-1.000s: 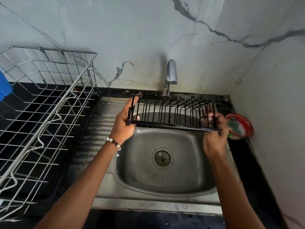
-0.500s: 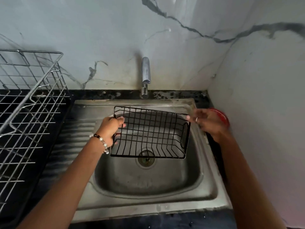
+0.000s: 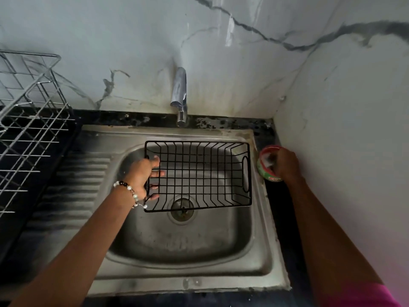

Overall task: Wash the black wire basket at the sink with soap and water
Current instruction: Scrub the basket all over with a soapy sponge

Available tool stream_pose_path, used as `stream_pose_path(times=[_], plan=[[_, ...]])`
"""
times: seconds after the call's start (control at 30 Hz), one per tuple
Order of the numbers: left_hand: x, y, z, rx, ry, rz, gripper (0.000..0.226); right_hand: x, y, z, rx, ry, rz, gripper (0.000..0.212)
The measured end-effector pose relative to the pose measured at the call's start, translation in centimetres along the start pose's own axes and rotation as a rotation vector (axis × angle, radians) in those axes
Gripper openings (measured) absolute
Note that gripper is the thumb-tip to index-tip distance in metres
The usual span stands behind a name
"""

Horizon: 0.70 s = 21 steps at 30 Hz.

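While the left hand (image 3: pixel 141 176) is gripping the left end of the black wire basket (image 3: pixel 199 176), fingers curled through its wires, the basket is hanging open side up over the bowl of the steel sink (image 3: pixel 181 247), above the drain (image 3: pixel 182 210). At the right, the right hand (image 3: pixel 285 163) is dipping into a small red and green soap tub (image 3: pixel 266 171) that is sitting on the dark counter just beside the sink's right rim; its fingertips are hidden inside the tub, so I cannot tell whether they are clasping anything there. Judging from this, the wash is only just beginning: the tap (image 3: pixel 179 96) at the far wall is showing no water, the basket is looking dry and free of suds, and soaping, scrubbing and rinsing are all still to come. A ribbed draining board (image 3: pixel 84 178) is sloping along the sink's left side. At the far left, a large silver wire rack (image 3: pixel 28 129) is standing on the black counter (image 3: pixel 278 218). White marble-look walls (image 3: pixel 332 107) with grey veins are meeting in a corner at the far right, and grime is staining the strip behind the tap. A beaded bracelet (image 3: pixel 130 192) is circling the left wrist, and a pink sleeve (image 3: pixel 363 295) is showing at the near right.
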State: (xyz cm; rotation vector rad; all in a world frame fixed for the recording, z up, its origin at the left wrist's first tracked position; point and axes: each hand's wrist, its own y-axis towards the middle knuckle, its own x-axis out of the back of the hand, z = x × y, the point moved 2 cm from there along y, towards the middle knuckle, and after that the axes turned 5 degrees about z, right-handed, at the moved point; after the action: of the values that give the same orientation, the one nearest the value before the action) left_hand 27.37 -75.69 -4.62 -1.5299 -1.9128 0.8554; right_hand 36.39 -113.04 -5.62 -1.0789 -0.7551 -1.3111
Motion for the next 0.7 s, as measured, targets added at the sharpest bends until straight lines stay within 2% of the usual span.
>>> stream_pose_path(times=[0.1, 0.17, 0.27, 0.37, 0.53, 0.63, 0.7], plan=[[-0.3, 0.1, 0.4, 0.024, -0.005, -0.019, 0.025, 1.0, -0.2, 0.0, -0.108, 0.033, -0.059, 0.034], [-0.5, 0.2, 0.6, 0.029, -0.012, -0.034, 0.024, 1.4, -0.4, 0.3, -0.071, 0.076, -0.091, 0.027], [-0.9, 0.2, 1.1, 0.047, -0.031, -0.047, 0.023, 0.7, -0.8, 0.4, 0.042, 0.054, 0.022, 0.022], [-1.3, 0.0, 1.5, 0.058, -0.048, -0.047, 0.023, 0.6, -0.8, 0.1, 0.055, 0.087, 0.095, 0.021], [-1.3, -0.2, 1.8, 0.069, -0.057, -0.050, 0.023, 2.3, -0.7, 0.5, -0.054, 0.097, -0.059, 0.024], [-1.4, -0.4, 1.9, 0.073, -0.071, -0.041, 0.025, 1.3, -0.9, 0.7, -0.001, 0.099, 0.075, 0.022], [-1.6, -0.6, 1.9, 0.069, -0.070, -0.041, 0.026, 1.0, -1.0, 0.6, 0.002, 0.164, 0.097, 0.029]])
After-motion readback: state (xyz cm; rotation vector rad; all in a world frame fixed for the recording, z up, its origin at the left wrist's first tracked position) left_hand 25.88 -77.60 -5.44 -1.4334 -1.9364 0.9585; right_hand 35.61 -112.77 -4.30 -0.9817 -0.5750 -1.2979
